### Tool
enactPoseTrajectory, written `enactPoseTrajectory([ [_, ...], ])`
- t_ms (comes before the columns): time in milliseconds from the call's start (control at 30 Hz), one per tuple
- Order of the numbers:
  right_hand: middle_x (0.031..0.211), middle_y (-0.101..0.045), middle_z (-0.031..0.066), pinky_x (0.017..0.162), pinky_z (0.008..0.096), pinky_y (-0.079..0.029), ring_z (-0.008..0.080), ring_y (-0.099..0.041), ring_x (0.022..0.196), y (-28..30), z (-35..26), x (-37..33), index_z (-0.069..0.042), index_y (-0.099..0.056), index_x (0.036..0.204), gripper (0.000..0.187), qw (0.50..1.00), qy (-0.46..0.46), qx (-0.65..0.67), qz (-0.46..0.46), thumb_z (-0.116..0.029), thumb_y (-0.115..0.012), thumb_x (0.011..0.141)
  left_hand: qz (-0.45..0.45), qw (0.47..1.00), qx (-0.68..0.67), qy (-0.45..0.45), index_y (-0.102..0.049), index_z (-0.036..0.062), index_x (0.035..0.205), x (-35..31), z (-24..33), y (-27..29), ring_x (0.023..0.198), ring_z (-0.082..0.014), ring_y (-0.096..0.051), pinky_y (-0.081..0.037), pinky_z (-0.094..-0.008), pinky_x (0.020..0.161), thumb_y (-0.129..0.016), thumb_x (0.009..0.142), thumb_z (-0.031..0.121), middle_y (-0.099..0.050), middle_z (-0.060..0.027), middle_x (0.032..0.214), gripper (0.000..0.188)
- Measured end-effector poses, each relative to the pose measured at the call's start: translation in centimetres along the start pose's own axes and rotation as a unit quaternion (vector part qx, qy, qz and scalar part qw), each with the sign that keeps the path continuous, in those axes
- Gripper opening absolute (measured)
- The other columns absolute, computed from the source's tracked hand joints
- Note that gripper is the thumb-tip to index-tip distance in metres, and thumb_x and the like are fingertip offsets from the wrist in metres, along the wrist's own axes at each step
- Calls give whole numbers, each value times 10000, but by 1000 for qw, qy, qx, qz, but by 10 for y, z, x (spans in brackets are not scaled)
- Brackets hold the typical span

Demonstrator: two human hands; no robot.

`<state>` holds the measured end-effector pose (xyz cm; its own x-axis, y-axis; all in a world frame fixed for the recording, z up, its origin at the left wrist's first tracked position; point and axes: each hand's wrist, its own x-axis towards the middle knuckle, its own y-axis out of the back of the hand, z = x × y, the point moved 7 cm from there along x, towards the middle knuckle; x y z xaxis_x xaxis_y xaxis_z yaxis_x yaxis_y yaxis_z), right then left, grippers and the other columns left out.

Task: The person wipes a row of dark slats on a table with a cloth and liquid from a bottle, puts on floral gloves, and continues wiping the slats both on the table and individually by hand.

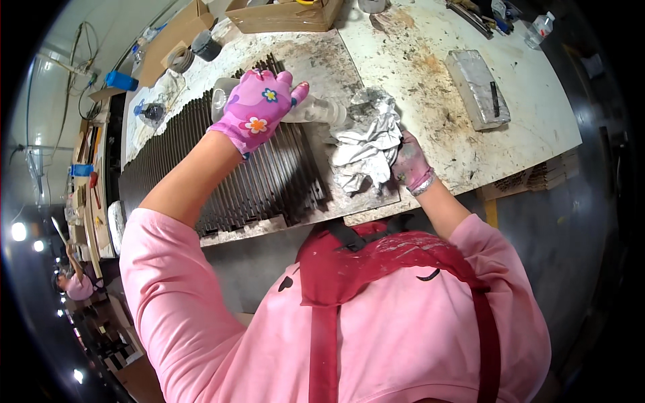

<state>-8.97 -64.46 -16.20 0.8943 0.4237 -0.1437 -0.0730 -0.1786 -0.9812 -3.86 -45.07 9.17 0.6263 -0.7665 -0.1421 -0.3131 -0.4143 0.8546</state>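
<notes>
My left hand [259, 107], in a pink flowered glove, is closed around a clear plastic bottle [321, 111]. The bottle lies nearly level, its narrow end pointing right at a crumpled white rag [368, 149] smeared with black. Gripping the rag's right side is my right hand [411, 163], in a stained pink glove with its fingertips partly hidden by the cloth. Below my left hand and forearm, a row of dark, thin metal bars [262, 176] lies side by side on the stained worktable [396, 47].
A silvery wrapped block [476, 91] with a dark strip on it sits on the table's right. Cardboard boxes [285, 17], a dark jar [205, 46] and a small bottle [151, 113] stand at the back and left. Another clear bottle [539, 30] is far right. Another person [77, 285] appears at far left.
</notes>
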Motion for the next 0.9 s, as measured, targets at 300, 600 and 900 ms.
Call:
enactPoseTrajectory([
  [300, 1355, -520, 208, 1098, 522, -344, 384, -491, 1245, -54, 21, 5, 9, -491, 1333, 475, 998, -8, 62, 17, -296, -337, 1004, 30, 984, -177, -14, -480, 165, 1381, -3, 7, -28, 894, -313, -616, -491, -423, 772, -660, 723, 117, -584, -133, 1027, 683],
  [600, 1166, -633, 127, 933, 418, -504, 249, -610, 1050, -116, 5, 30, 24, -532, 1247, 330, 937, 174, -303, 11, -111, -426, 965, 163, 939, -301, 28, -485, 105, 1357, 12, -88, -50, 991, -359, -610, -505, -433, 861, -805, 639, 193, -606, -163, 1117, 790],
  [900, 1260, -602, 167, 1040, 411, -424, 289, -584, 1126, -57, 22, -3, 43, -524, 1270, 469, 982, 167, 54, -71, -284, -315, 1008, 355, 709, -536, 291, -419, 14, 1328, 40, -300, -265, 1156, -256, -522, -416, -360, 1016, -850, 679, 116, -535, -129, 1258, 785],
])
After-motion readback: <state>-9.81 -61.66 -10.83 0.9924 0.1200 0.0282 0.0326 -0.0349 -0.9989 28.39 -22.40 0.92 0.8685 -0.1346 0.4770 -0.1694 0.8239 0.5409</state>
